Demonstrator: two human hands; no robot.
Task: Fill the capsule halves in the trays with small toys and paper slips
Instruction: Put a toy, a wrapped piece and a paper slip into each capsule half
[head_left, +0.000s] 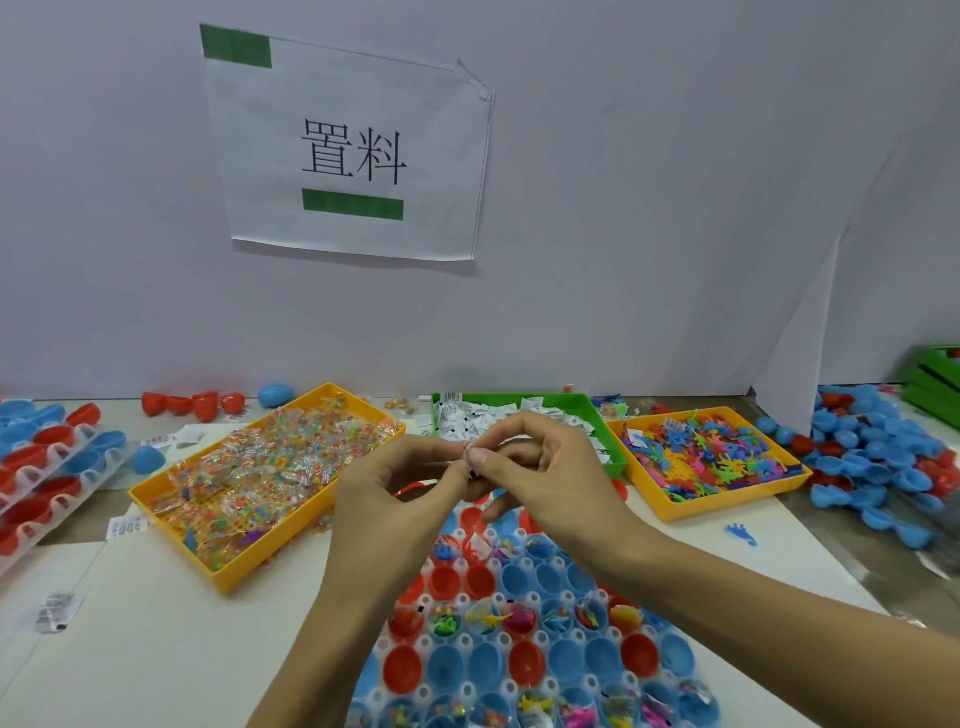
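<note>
Both hands were held together above the counter (156, 649), over the far edge of the clear tray (431, 691) of capsule halves. A small white paper slip (470, 451) was pinched between the thumb and fingers of the left hand (395, 499) and the fingers of the right hand (550, 467); the fingers of both hands were curled and pressed close around it. How much of the slip was hidden could not be told.

In the tray, red and blue capsule halves (519, 660) were set in rows. Some of them were seen to hold small coloured toys, others looked bare inside.

Behind the hands, a green tray (615, 460) with more white slips was placed. On its left a yellow tray (171, 512) with small clear packets of coloured beads was laid, and on its right another yellow tray (727, 512) with flat coloured toys. Loose blue and red capsule halves were piled at the right edge (883, 467), and more stood in trays at the left (47, 467). A paper sign (353, 150) was taped on the wall.
</note>
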